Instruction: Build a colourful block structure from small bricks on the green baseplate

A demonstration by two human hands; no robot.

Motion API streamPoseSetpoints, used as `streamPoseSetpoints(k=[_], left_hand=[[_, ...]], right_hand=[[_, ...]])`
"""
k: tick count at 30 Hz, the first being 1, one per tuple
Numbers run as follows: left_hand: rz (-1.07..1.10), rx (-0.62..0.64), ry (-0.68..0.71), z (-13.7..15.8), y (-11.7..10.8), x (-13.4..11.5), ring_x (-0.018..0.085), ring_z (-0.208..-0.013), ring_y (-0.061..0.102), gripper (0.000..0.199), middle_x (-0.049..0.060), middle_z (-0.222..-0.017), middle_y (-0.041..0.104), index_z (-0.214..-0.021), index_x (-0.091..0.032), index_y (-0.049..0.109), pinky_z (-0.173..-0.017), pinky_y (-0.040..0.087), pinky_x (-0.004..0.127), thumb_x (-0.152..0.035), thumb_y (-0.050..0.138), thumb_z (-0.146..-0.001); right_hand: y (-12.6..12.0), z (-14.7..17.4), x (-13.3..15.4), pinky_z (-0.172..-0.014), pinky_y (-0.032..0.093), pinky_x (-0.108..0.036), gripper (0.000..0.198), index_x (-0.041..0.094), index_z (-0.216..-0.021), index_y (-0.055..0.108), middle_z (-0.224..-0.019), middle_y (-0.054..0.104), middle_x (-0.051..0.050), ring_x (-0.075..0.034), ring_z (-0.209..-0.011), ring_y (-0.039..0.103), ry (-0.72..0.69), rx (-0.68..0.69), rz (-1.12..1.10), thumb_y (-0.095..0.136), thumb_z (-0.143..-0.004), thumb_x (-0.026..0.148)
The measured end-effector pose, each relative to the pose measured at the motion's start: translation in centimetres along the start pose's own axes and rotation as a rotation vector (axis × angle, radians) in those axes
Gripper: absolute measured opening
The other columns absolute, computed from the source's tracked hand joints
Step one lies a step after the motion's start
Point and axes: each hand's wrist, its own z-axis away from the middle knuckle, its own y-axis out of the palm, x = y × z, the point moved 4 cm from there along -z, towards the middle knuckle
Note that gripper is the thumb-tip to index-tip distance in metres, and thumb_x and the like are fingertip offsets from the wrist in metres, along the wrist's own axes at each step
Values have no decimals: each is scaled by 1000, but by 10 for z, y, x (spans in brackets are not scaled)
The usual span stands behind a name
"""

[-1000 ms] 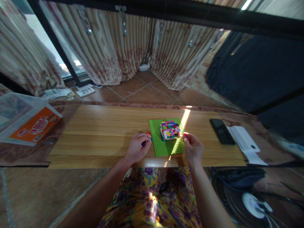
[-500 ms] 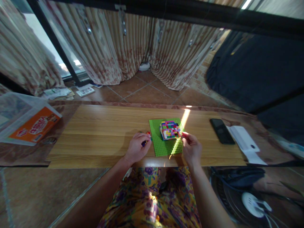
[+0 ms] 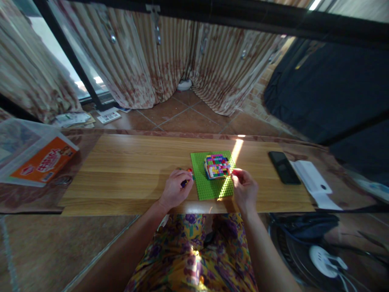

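Left hand (image 3: 175, 190): fingers curled on small bricks (image 3: 186, 178), beside baseplate (image 3: 209, 187)
Right hand (image 3: 244, 190): fingertips pinched narrow at block (image 3: 216, 166); held item unclear
Block: on baseplate, far half
Phone (image 3: 282, 167): right, apart

You are easing your right hand (image 3: 244, 188) inward and slightly up, bringing its fingertips (image 3: 234, 173) from a little clear of the brick block (image 3: 216, 166) to right against its right edge, over the green baseplate (image 3: 209, 187), and covering more of the sunlit strip.
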Motion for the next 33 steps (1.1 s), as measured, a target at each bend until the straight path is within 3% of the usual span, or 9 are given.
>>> streamPoseSetpoints(k=[9, 22, 33], left_hand=[[-5, 3, -2, 0, 0, 0, 19, -88, 66, 13, 5, -91, 72, -77, -21, 66, -85, 52, 38, -23, 58, -86], [-12, 4, 0, 1, 1, 2, 19, -89, 66, 13, 5, -90, 71, -77, -21, 66, -86, 51, 39, -23, 58, -87], [-27, -4, 12, 0, 1, 0, 19, -88, 66, 11, 5, -90, 72, -77, -20, 66, -86, 51, 38, -22, 59, -86]], right_hand=[[-2, 0, 7, -73, 50, -35, 29, 16, -90, 73, -86, 74, -9, -21, -78, 66, -24, 5, 28, 62, -76, 39], [0, -6, -9, -82, 52, -41, 25, 17, -91, 73, -92, 72, -8, -21, -83, 66, -70, 9, 13, 59, -74, 27], [1, -4, -4, -81, 52, -41, 24, 17, -92, 73, -91, 72, -8, -21, -82, 67, -76, 11, -1, 61, -74, 26]])
